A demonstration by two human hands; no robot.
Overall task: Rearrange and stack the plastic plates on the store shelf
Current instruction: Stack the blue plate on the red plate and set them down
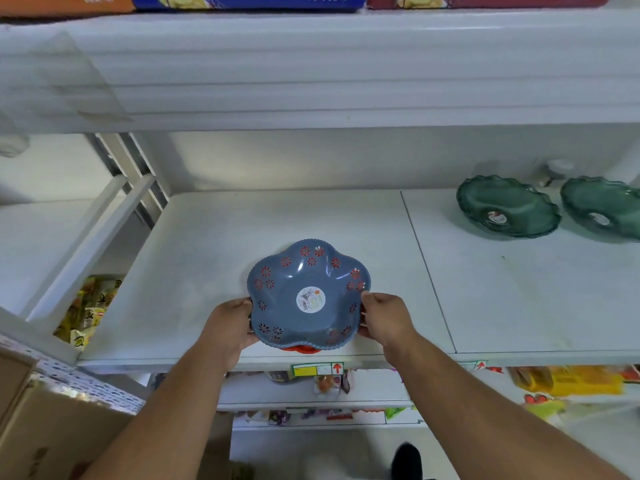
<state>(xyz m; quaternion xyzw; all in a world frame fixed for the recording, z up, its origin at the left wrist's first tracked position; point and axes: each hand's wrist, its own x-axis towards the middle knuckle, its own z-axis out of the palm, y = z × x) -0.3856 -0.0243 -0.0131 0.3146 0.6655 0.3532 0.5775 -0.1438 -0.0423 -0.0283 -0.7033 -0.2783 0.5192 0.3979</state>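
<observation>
A blue flower-shaped plastic plate (308, 271) with cut-out flowers and a round white sticker sits near the front edge of the white shelf (214, 271). Red plastic shows under it at the front, from another plate (298, 348) stacked below. My left hand (230, 323) grips the stack's left rim, my right hand (384, 318) grips its right rim. Two dark green scalloped plates (507, 206) (604, 209) lean side by side at the back right of the shelf.
An upper shelf (311, 74) hangs over the working shelf, with boxes on top. Lower shelves hold packaged snacks (568, 379). Yellow packets (86, 313) lie in the left bay. A cardboard box (45, 427) stands at the lower left.
</observation>
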